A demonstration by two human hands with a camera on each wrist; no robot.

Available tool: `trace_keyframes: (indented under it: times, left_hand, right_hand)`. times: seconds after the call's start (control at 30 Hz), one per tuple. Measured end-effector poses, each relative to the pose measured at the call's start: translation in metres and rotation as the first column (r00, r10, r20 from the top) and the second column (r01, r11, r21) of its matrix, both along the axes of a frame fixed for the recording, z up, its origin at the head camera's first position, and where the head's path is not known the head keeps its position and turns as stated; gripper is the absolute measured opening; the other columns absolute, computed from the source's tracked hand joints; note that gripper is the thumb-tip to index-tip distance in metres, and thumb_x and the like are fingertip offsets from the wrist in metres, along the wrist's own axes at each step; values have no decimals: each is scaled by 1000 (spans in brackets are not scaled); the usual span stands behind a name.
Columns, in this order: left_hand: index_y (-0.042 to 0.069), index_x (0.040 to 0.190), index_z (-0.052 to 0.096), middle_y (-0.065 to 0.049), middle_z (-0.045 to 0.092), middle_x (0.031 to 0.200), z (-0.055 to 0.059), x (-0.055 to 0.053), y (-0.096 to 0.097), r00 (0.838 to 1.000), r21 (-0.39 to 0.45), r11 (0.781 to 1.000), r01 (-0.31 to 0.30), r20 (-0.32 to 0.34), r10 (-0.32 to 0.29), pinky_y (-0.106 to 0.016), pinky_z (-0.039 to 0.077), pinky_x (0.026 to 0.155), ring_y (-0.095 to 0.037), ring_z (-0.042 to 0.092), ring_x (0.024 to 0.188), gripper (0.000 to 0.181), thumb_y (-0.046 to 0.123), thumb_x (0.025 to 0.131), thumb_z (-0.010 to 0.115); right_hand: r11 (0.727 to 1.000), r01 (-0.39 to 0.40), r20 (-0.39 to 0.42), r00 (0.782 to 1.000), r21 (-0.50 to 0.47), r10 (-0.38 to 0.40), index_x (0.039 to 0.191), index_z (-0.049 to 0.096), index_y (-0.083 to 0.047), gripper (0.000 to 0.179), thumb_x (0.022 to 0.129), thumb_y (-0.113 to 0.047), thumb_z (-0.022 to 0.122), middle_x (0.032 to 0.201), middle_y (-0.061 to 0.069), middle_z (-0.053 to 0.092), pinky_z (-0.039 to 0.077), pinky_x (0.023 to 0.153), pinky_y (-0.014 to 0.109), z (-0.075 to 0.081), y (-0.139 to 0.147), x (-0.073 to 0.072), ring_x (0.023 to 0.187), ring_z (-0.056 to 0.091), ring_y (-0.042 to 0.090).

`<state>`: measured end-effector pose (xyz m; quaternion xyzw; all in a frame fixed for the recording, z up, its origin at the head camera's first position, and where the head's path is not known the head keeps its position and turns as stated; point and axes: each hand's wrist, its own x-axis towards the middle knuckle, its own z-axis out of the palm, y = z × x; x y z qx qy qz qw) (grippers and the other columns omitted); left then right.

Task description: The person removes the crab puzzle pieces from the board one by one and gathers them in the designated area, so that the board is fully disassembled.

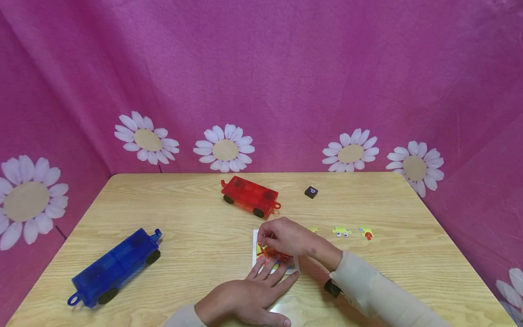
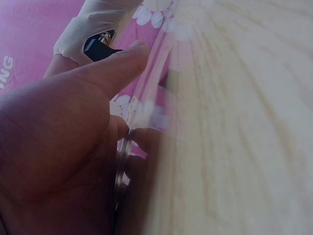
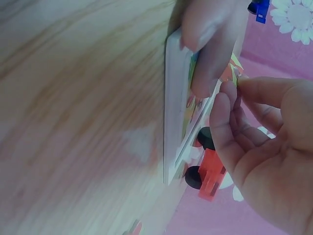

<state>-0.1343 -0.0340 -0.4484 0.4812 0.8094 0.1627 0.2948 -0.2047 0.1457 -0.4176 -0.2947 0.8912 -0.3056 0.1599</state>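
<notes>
A small white-framed puzzle tray (image 1: 255,243) with a red, yellow and blue picture lies on the table under both hands. My left hand (image 1: 257,295) rests with spread, straight fingers on its near part. Over the tray's far part, my right hand (image 1: 288,237) pinches a yellow and orange puzzle piece (image 3: 235,66) between thumb and fingertips. The right wrist view shows that piece tilted up at the tray, close to the left fingers (image 3: 208,71). In the left wrist view, the left palm (image 2: 58,142) fills the left side. Part of the picture is hidden by the hands.
Right of the tray lie loose yellow puzzle pieces (image 1: 341,231) in a row. A red toy wagon (image 1: 250,195) stands behind it, beside a black tile (image 1: 311,192) with a white mark. At the left stands a blue toy wagon (image 1: 116,265). A flowered pink cloth (image 1: 261,81) hangs behind.
</notes>
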Motion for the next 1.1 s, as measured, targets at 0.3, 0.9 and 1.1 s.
trace_keyframes:
  times: [0.3, 0.9, 1.1]
  left_hand:
    - [24, 168, 5, -1, -11, 172, 0, 0, 0, 999, -1, 1000, 1, -32, -1, -57, -10, 119, -27, -19, 153, 90, 68, 100, 45]
    - [22, 168, 9, -4, -8, 172, 0, 5, -1, 990, 17, 1000, 7, -143, -4, -56, -4, 121, -30, -14, 155, 90, 70, 100, 44]
    - [23, 168, 9, -2, -10, 172, -2, 5, -1, 993, 16, 1000, 0, -120, 2, -55, -6, 121, -28, -16, 155, 91, 70, 99, 46]
  right_hand:
    - [1000, 3, -64, 998, -6, -4, 94, 72, -14, 15, 99, -2, 65, 79, -6, 64, 50, 67, 28, 5, 2, 0, 70, 56, 8]
    - [998, 49, -143, 988, -50, -55, 93, 71, -12, 19, 98, 3, 62, 85, -6, 66, 50, 67, 28, 21, 57, 10, 73, 56, 7]
    - [995, 90, -118, 989, -40, -94, 94, 71, -12, 20, 98, 5, 61, 83, -5, 65, 50, 64, 28, 29, 84, 17, 71, 57, 7]
